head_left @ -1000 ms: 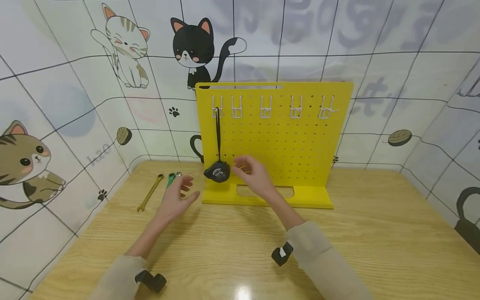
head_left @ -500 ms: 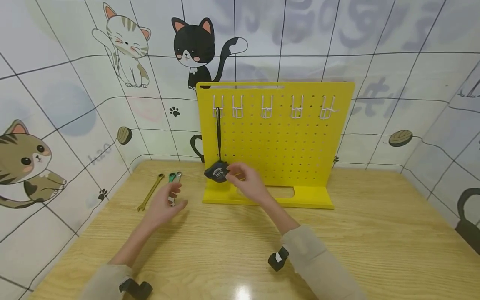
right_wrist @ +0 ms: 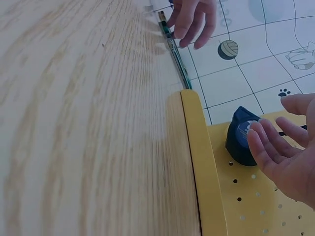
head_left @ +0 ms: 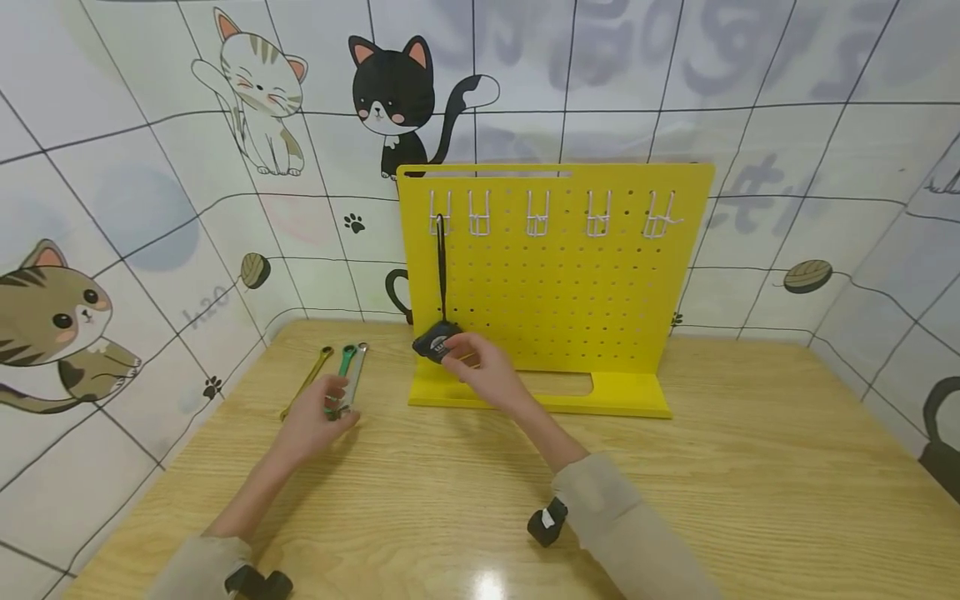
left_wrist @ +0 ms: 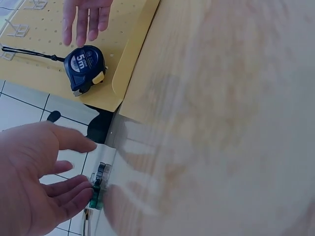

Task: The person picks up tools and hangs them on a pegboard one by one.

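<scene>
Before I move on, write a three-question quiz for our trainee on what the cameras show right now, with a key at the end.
1. Count: how many wire hooks are on the yellow board?
2. True or false: in the head view, the tape measure hangs by its black strap from the leftmost hook.
3. Match: which hand is nearer the wrenches, and which is nearer the tape measure?

Key:
1. Five.
2. True.
3. The left hand is nearer the wrenches; the right hand is nearer the tape measure.
</scene>
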A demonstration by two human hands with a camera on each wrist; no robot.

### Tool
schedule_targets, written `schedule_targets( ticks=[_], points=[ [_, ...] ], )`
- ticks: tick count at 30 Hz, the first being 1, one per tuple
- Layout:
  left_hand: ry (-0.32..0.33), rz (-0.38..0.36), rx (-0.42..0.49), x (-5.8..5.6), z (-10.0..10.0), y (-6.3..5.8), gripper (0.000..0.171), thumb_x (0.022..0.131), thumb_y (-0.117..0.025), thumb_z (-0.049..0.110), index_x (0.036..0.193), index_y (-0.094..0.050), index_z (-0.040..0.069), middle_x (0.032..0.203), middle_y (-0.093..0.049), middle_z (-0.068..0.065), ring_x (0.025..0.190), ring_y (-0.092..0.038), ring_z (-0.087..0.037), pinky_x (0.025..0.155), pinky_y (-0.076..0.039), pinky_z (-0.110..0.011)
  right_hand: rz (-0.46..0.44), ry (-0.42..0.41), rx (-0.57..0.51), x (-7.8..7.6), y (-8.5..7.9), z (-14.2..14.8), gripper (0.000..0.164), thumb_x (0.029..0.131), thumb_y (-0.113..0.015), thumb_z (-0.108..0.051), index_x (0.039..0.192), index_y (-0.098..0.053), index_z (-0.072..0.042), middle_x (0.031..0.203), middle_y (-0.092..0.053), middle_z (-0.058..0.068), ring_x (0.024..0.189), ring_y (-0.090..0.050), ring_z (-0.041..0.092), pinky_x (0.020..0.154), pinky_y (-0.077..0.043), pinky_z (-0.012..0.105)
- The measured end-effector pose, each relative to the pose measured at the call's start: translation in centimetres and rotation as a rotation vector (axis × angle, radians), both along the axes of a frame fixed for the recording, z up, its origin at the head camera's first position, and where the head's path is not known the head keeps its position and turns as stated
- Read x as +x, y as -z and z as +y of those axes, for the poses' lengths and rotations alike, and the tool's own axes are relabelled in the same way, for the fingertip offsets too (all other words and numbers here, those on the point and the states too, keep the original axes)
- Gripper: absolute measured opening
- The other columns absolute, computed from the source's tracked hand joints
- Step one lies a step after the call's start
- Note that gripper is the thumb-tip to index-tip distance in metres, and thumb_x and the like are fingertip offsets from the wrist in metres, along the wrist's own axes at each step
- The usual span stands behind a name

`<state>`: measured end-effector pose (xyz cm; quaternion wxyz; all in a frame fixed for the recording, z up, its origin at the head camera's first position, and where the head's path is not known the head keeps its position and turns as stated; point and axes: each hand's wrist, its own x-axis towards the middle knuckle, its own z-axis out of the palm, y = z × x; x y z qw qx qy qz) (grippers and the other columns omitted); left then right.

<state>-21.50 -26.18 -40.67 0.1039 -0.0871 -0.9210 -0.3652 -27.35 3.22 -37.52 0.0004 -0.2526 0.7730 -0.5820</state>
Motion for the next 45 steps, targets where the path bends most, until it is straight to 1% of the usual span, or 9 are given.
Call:
schedule_targets(
  ticks=[5, 9, 15, 23, 29, 33, 38, 42, 45],
  points=[
    [-0.041, -0.045, -0.007, 0.2, -0.3, 0.0, 0.040, 0.089, -0.068, 0.000, 0.123, -0.052, -0.015, 0.111, -0.062, -0.029, 0.100, -0.063, -0.041, 0.086, -0.055, -0.050, -0.009, -0.020, -0.006, 0.0, 0.0, -0.4, 0.033, 0.100, -0.065, -0.015, 0.129, -0.060, 0.001, 0.110, -0.065, 0.016, 0.102, -0.062, 0.047, 0.086, -0.053, 0.058],
    [-0.068, -0.059, -0.028, 0.1, -0.7, 0.0, 0.032, 0.088, -0.067, -0.002, 0.115, -0.057, -0.015, 0.103, -0.065, -0.025, 0.093, -0.065, -0.035, 0.081, -0.056, -0.046, -0.009, -0.035, -0.012, -0.2, 0.0, -0.8, 0.033, 0.100, -0.064, -0.014, 0.129, -0.060, 0.001, 0.108, -0.065, 0.015, 0.100, -0.061, 0.046, 0.086, -0.053, 0.057],
    [-0.095, -0.086, -0.098, -0.4, -0.6, -0.2, 0.019, 0.086, -0.070, 0.003, 0.100, -0.067, -0.011, 0.087, -0.069, -0.014, 0.079, -0.065, -0.027, 0.068, -0.055, -0.040, -0.030, -0.053, -0.018, -0.6, 0.2, -1.3, 0.032, 0.100, -0.064, -0.014, 0.129, -0.060, 0.002, 0.108, -0.065, 0.014, 0.101, -0.061, 0.046, 0.084, -0.056, 0.046],
    [-0.158, -0.102, -0.120, -0.7, -0.2, -0.4, 0.023, 0.082, -0.074, 0.009, 0.090, -0.073, -0.012, 0.078, -0.072, -0.017, 0.066, -0.064, -0.022, 0.057, -0.053, -0.035, -0.081, -0.067, -0.040, -0.9, 0.5, -2.4, 0.029, 0.100, -0.063, -0.010, 0.125, -0.061, 0.005, 0.109, -0.066, 0.019, 0.101, -0.063, 0.044, 0.087, -0.056, 0.050],
    [-0.167, -0.175, -0.055, -0.8, -0.6, -0.5, 0.024, 0.083, -0.073, 0.011, 0.089, -0.073, -0.012, 0.069, -0.070, -0.011, 0.053, -0.057, -0.014, 0.046, -0.043, -0.027, -0.130, -0.075, -0.034, -1.0, 1.0, -3.5, 0.028, 0.099, -0.063, -0.009, 0.124, -0.061, 0.003, 0.108, -0.067, 0.019, 0.097, -0.066, 0.038, 0.082, -0.058, 0.044],
    [-0.170, -0.198, -0.042, -0.6, -0.8, -0.8, 0.023, 0.083, -0.073, 0.012, 0.091, -0.073, -0.010, 0.073, -0.070, -0.010, 0.055, -0.053, -0.014, 0.048, -0.042, -0.026, -0.197, -0.093, -0.059, -0.9, 1.2, -4.3, 0.030, 0.099, -0.062, -0.007, 0.127, -0.059, 0.005, 0.107, -0.066, 0.020, 0.097, -0.068, 0.040, 0.082, -0.059, 0.040],
    [-0.160, -0.230, -0.031, -0.2, -0.7, -1.4, 0.025, 0.085, -0.076, 0.017, 0.092, -0.075, -0.007, 0.079, -0.072, -0.009, 0.067, -0.060, -0.018, 0.059, -0.048, -0.030, -0.320, -0.130, -0.160, -0.8, 1.4, -5.6, 0.034, 0.099, -0.059, 0.000, 0.129, -0.053, 0.014, 0.108, -0.065, 0.031, 0.098, -0.069, 0.044, 0.088, -0.057, 0.044],
    [-0.158, -0.304, 0.047, 0.0, -0.4, -1.7, 0.025, 0.085, -0.076, 0.017, 0.095, -0.075, -0.005, 0.081, -0.073, -0.007, 0.075, -0.066, -0.018, 0.066, -0.051, -0.030, -0.399, -0.144, -0.210, -0.7, 1.7, -6.7, 0.038, 0.098, -0.059, 0.004, 0.130, -0.049, 0.020, 0.109, -0.064, 0.035, 0.099, -0.070, 0.044, 0.091, -0.055, 0.047],
    [-0.130, -0.355, 0.130, 0.0, -0.3, -1.5, 0.029, 0.086, -0.074, 0.015, 0.104, -0.074, -0.008, 0.083, -0.074, -0.007, 0.077, -0.068, -0.016, 0.070, -0.053, -0.028, -0.429, -0.128, -0.208, -0.6, 2.0, -7.6, 0.038, 0.097, -0.058, 0.005, 0.130, -0.049, 0.021, 0.108, -0.065, 0.035, 0.100, -0.069, 0.044, 0.089, -0.056, 0.044]
  ],
)
